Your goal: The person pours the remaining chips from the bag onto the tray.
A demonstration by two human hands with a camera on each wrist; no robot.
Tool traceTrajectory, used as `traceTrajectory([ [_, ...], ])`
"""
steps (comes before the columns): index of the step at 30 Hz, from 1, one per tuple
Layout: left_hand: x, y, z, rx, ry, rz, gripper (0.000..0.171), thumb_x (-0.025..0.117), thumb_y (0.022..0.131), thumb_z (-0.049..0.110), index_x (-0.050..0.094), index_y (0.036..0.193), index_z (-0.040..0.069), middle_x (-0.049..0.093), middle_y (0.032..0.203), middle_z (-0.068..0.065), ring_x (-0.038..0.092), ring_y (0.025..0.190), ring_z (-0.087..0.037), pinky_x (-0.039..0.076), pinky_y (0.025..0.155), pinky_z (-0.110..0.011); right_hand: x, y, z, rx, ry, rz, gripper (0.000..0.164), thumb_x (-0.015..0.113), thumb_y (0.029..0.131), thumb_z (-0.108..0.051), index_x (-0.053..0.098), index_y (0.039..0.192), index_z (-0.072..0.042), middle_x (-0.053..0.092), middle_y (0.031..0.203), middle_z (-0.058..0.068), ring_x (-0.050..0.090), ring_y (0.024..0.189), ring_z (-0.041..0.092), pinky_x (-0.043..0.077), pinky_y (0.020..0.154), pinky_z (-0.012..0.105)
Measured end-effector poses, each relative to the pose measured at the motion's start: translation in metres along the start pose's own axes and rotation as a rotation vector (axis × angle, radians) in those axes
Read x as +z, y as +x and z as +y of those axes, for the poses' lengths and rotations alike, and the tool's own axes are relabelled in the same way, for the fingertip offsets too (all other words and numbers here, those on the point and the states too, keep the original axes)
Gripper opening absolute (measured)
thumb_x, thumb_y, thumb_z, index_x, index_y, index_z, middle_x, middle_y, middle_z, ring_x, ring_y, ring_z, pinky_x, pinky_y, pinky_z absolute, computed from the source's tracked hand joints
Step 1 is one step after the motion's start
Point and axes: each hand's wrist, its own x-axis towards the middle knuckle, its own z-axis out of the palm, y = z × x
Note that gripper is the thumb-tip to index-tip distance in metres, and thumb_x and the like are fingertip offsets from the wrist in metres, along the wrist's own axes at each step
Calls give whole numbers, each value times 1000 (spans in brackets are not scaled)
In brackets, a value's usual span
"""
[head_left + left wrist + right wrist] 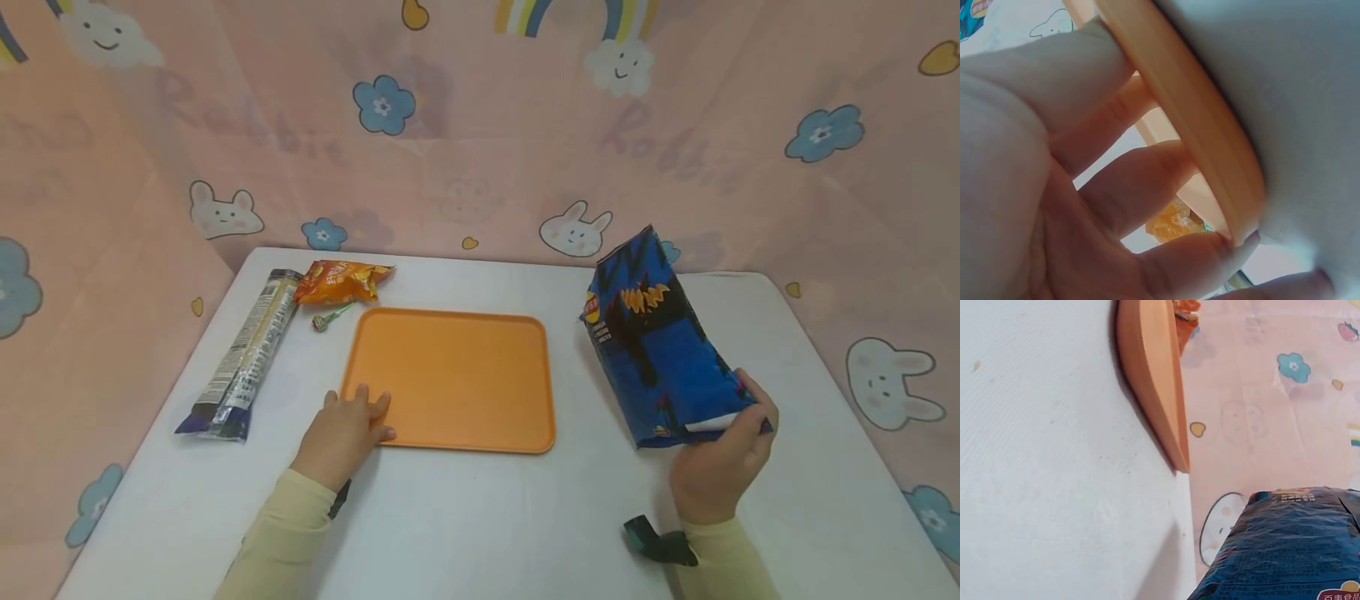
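Observation:
A blue chip bag (675, 367), printed with wavy chips, is held up tilted at the right. My right hand (723, 467) grips its lower right corner, thumb in front; in the right wrist view the bag (1291, 544) shows its back print, and that hand is out of sight. At the front left corner of the orange tray (457, 383) lies my left hand (345, 437). The left wrist view has its fingers (1141, 181) spread and fairly straight, touching the tray's rim (1191, 106). Nothing lies on the tray.
Left of the tray lies a long silvery snack packet (247, 358) with purple ends. An orange snack bag (341, 282) sits behind the tray's left corner, beside a small green lollipop-like item (330, 317). The white table (487, 525) meets a pink patterned cloth (465, 167) at the back.

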Motion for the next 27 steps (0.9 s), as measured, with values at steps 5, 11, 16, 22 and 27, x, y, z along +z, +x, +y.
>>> traceTrajectory([
  [5, 2, 0, -2, 23, 7, 23, 56, 79, 94, 33, 69, 140, 4, 57, 141, -38, 53, 116, -70, 53, 91, -67, 17, 2, -4, -5, 183, -36, 47, 47, 113, -36, 61, 141, 0, 54, 135, 26, 55, 116, 34, 54, 90, 35],
  [11, 0, 2, -3, -4, 3, -10, 56, 80, 94, 33, 69, 141, 5, 57, 142, -37, 56, 114, -66, 54, 90, -65, 45, 3, -14, -3, 255, -125, 44, 42, 115, -34, 59, 139, 0, 50, 138, 26, 53, 121, 36, 56, 90, 36],
  [16, -1, 6, -2, -20, 13, -50, 56, 82, 92, 33, 71, 139, 5, 58, 142, -36, 59, 109, -61, 53, 91, -63, 69, 0, -24, 60, 140, -193, 44, 33, 116, -37, 59, 141, -11, 44, 145, 18, 46, 129, 34, 55, 94, 36],
  [22, -3, 7, -2, 17, 16, -32, 55, 85, 90, 33, 73, 135, 4, 61, 135, -37, 61, 106, -65, 51, 94, -64, 94, -5, -27, 103, 65, -300, 44, 35, 116, -40, 60, 144, -17, 49, 143, 16, 50, 125, 33, 53, 94, 37],
  [27, -3, 6, -1, 31, 13, -3, 53, 86, 88, 31, 75, 132, 5, 65, 132, -34, 63, 100, -63, 55, 87, -62, 115, -10, -26, 105, 57, -372, 44, 35, 116, -37, 62, 143, -17, 54, 136, 14, 54, 117, 30, 53, 90, 33],
])
